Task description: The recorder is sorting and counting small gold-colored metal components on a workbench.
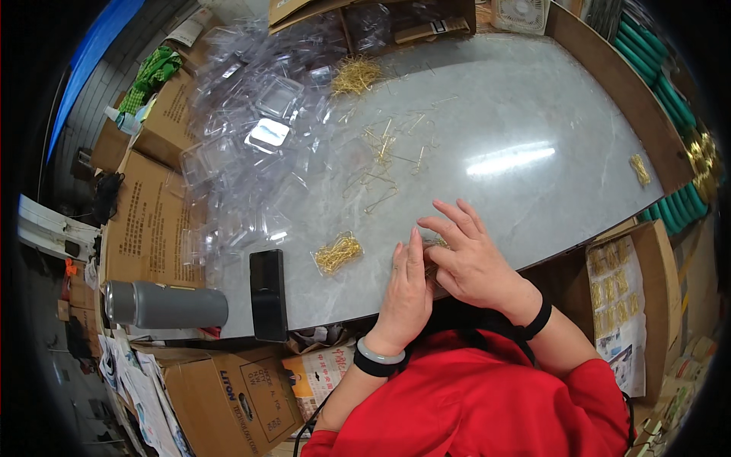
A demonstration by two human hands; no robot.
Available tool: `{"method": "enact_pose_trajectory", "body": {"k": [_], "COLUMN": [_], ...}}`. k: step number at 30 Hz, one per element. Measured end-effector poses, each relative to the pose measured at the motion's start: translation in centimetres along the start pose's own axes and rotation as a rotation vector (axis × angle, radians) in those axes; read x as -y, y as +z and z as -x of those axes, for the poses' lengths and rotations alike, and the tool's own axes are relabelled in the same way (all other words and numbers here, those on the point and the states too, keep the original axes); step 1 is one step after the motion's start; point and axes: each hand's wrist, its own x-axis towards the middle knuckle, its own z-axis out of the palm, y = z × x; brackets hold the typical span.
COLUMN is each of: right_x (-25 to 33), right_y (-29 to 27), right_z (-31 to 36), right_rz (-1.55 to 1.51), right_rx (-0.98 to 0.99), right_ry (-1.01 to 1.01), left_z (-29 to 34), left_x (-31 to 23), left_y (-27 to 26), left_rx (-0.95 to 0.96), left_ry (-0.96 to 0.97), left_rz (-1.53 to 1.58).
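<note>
- Wire pieces (383,145), thin, gold-coloured: scattered loose over the middle of the surface (533,99).
- Gold heap (358,75), tangled: far side, beside the clear cases (270,99).
- Clear cases, numerous: piled at left, apparently unfilled.
- Clear packet (337,253), one, holding gold wire: lying flat between the phone (267,295) and the left hand (407,289).
- Left hand: fingers nearly straight, held close together at the near edge; whether it has hold of anything cannot be told.
- Right hand (476,259): thumb and forefinger bent in toward the left, other fingers lifted and parted; grip likewise uncertain.
- Gold item (435,242), small: between the two hands (only a sliver shows).
- Progress, as judged: part grouped, namely the packet, a gold bundle (640,170) at the right edge and rows of bundles (617,286) in the open carton (668,289); scatter and heap remain loose.
- Obscured: fingertip contact, screened by the fingers; the carton's near part, behind the right arm; individual case outlines, lost in overlap and glare.
</note>
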Motion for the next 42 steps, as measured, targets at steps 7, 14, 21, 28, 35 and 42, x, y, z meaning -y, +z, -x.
{"method": "enact_pose_trajectory", "body": {"k": [7, 14, 21, 28, 35, 42], "right_x": [-0.9, -1.2, 0.0, -0.7, -0.7, -0.2], "right_y": [-1.5, 0.7, 1.8, 0.4, 1.5, 1.4], "right_z": [1.0, 2.1, 1.7, 1.4, 2.3, 2.1], "right_rz": [-0.122, -0.297, -0.607, -0.177, -0.068, -0.035], "right_rx": [0.044, 0.085, -0.094, 0.09, 0.062, 0.073], "right_ry": [0.015, 0.11, 0.175, -0.05, -0.05, -0.054], "left_z": [-0.1, -0.1, 0.0, 0.0, 2.0, 3.1], "left_x": [-0.4, -0.3, 0.0, 0.0, -0.7, -1.8], "left_y": [-0.2, -0.1, -0.1, -0.5, -2.5, -1.7], "left_rx": [0.024, 0.023, 0.047, 0.022, -0.046, -0.284], "left_ry": [-0.001, 0.036, 0.014, 0.001, -0.128, -0.153], "left_rz": [-0.056, -0.119, -0.011, 0.032, -0.079, -0.342]}}
